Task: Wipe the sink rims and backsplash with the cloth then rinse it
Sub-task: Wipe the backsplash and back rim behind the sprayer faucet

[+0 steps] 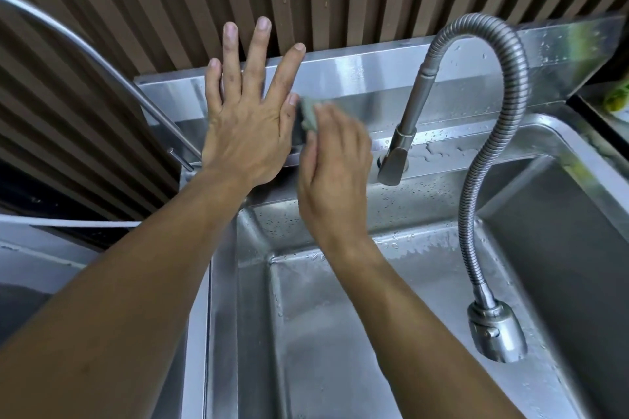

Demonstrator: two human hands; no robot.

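A stainless steel sink (561,211) fills the lower right, with a steel backsplash (360,85) rising behind its wet back rim (442,156). My right hand (335,177) is shut on a small grey-green cloth (309,117) and presses it against the backsplash near its left part. My left hand (245,119) lies flat with fingers spread on the backsplash's left end, right beside the cloth. Most of the cloth is hidden under my right fingers.
A flexible metal faucet hose (493,85) arches over the basin, its spray head (495,333) hanging at the right and its base (396,160) on the back rim. A brown ribbed wall (170,10) stands behind. A curved metal tube (102,58) crosses at left.
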